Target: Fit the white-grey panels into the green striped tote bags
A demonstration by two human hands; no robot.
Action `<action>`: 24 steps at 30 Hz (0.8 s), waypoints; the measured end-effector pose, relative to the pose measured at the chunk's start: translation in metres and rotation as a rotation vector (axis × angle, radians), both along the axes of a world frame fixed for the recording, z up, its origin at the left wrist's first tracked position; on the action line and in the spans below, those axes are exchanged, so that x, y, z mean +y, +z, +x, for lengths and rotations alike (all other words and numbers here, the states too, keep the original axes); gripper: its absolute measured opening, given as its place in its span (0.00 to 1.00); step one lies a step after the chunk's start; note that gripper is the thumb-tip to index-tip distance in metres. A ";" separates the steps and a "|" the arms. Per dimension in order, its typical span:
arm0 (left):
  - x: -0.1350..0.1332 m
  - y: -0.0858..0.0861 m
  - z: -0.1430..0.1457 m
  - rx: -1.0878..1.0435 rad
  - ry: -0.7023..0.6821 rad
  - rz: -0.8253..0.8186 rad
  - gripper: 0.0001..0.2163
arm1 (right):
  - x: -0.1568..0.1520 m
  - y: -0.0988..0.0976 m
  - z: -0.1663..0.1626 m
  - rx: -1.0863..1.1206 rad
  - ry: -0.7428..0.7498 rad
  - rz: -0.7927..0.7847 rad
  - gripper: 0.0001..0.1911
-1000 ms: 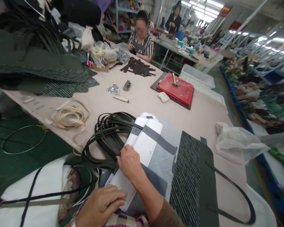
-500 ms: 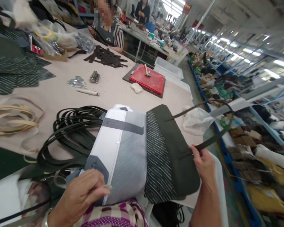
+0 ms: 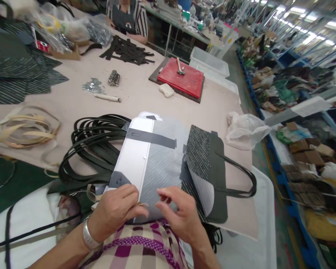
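My left hand (image 3: pixel 119 205) is closed over the lower left of a grey and white bag panel (image 3: pixel 161 160). A small pale thing shows by its thumb, too little to name. My right hand (image 3: pixel 179 211) hovers at the panel's lower right, thumb and fingers curved and apart, with nothing between them. Dark grey straps cross the panel's white part. To the right lies a dark green striped bag piece (image 3: pixel 218 179) with a looped handle (image 3: pixel 252 183); one corner of it is folded over, showing a pale grey underside.
Coiled dark straps (image 3: pixel 84 149) lie left of the panel, with beige strips (image 3: pixel 30 130) farther left. Beyond are metal bits (image 3: pixel 93 86), a white stick-like tool (image 3: pixel 108 98), and a hammer (image 3: pixel 180 69) on a red board (image 3: pixel 168 80). A person (image 3: pixel 128 18) sits across the table.
My right hand has let go of the green bag piece's handle and moved left over the grey panel. The green piece now lies on the right. My left hand has shifted slightly right.
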State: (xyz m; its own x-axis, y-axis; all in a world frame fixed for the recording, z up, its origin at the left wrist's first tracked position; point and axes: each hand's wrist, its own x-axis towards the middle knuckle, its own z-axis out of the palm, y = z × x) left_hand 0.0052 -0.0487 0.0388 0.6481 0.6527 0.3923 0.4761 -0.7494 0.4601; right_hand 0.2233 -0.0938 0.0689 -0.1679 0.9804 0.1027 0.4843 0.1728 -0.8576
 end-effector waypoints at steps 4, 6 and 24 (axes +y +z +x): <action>0.001 -0.002 -0.005 0.016 0.008 0.007 0.20 | 0.009 -0.009 -0.030 -0.047 0.172 0.080 0.07; 0.001 -0.004 -0.009 0.023 0.027 -0.020 0.19 | 0.012 -0.015 -0.032 -0.055 0.199 0.089 0.07; 0.011 -0.021 -0.037 -0.173 0.183 -0.477 0.12 | 0.095 -0.086 -0.061 0.178 -0.365 -0.332 0.09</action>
